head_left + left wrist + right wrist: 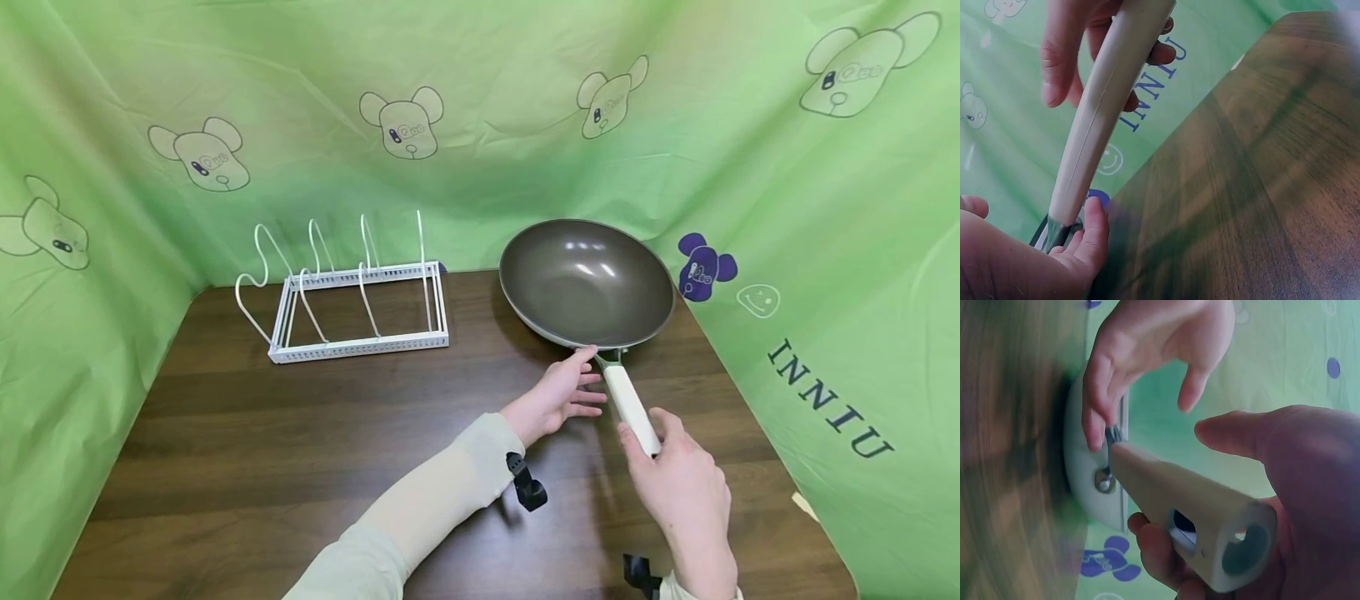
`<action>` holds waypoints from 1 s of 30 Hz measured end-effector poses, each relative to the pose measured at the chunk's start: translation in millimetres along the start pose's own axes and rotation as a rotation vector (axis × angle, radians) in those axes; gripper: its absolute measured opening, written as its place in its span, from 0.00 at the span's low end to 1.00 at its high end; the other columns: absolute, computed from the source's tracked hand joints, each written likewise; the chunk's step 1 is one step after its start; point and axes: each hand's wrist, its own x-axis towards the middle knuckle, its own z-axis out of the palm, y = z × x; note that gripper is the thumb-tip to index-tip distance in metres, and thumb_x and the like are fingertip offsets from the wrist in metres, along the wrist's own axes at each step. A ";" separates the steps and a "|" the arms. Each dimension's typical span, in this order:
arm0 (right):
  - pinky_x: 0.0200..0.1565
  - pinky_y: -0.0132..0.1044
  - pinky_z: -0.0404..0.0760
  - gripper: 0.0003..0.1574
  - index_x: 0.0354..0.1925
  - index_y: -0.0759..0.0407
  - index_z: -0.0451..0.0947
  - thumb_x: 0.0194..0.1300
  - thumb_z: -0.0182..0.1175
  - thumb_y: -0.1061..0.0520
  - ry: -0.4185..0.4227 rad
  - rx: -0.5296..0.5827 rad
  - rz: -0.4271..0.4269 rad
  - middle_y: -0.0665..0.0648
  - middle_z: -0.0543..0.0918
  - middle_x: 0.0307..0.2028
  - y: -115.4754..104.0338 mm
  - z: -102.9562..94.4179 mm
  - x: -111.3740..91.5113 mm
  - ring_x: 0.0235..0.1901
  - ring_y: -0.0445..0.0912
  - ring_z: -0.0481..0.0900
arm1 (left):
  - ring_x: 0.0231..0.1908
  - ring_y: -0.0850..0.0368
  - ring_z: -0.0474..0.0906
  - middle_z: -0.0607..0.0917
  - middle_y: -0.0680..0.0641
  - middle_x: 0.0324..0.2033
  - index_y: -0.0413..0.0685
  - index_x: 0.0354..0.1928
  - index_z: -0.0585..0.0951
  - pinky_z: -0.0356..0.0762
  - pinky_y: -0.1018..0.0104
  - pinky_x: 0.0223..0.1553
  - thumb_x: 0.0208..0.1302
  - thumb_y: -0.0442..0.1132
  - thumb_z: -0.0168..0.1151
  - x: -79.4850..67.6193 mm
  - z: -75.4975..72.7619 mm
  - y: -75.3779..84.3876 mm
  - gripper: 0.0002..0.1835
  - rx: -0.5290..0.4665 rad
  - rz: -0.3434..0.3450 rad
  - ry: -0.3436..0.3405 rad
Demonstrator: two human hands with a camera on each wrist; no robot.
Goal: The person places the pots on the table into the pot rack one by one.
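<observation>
In the head view a dark-lined pan (588, 283) with a white handle (630, 404) rests on the table, handle pointing toward me. My left hand (558, 396) is beside the handle's base, just below the pan's rim, fingers extended. Over the handle's free end, my right hand (682, 483) straddles it. The right wrist view shows my right thumb (1229, 432) apart from the handle (1179, 500), with fingers along its other side; whether they touch it I cannot tell. A hollow, open end of the handle faces that camera.
A white wire rack (360, 346) with several upright loops stands at the back left of the wooden table (262, 467). Green printed cloth (495, 183) hangs behind and on both sides, close to the pan.
</observation>
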 end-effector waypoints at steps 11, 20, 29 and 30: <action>0.33 0.56 0.77 0.41 0.68 0.53 0.70 0.70 0.51 0.28 -0.060 0.027 -0.055 0.56 0.86 0.53 -13.9 3.4 -6.3 0.45 0.65 0.84 | 0.35 0.50 0.79 0.82 0.44 0.40 0.39 0.48 0.80 0.83 0.53 0.42 0.70 0.58 0.57 1.1 5.5 -6.5 0.26 0.033 0.011 -0.004; 0.36 0.56 0.78 0.39 0.67 0.49 0.71 0.70 0.54 0.28 -0.094 0.090 -0.113 0.55 0.86 0.53 -22.8 9.4 -9.9 0.43 0.59 0.85 | 0.38 0.41 0.87 0.82 0.45 0.34 0.41 0.45 0.78 0.85 0.53 0.45 0.70 0.56 0.58 6.5 3.6 -5.8 0.22 -0.060 -0.002 -0.041; 0.37 0.44 0.78 0.39 0.69 0.54 0.66 0.69 0.63 0.38 -0.156 0.308 -0.111 0.63 0.86 0.51 -27.2 23.0 -6.9 0.35 0.46 0.89 | 0.50 0.36 0.85 0.82 0.32 0.54 0.37 0.65 0.68 0.85 0.51 0.46 0.74 0.54 0.53 15.6 -2.9 2.3 0.30 -0.111 -0.064 -0.099; 0.37 0.43 0.79 0.41 0.70 0.55 0.64 0.69 0.64 0.38 -0.179 0.349 -0.089 0.64 0.86 0.52 -27.4 24.8 -6.4 0.36 0.46 0.89 | 0.47 0.37 0.86 0.82 0.31 0.55 0.37 0.65 0.68 0.86 0.52 0.44 0.75 0.53 0.53 16.5 -3.3 2.4 0.29 -0.114 -0.065 -0.100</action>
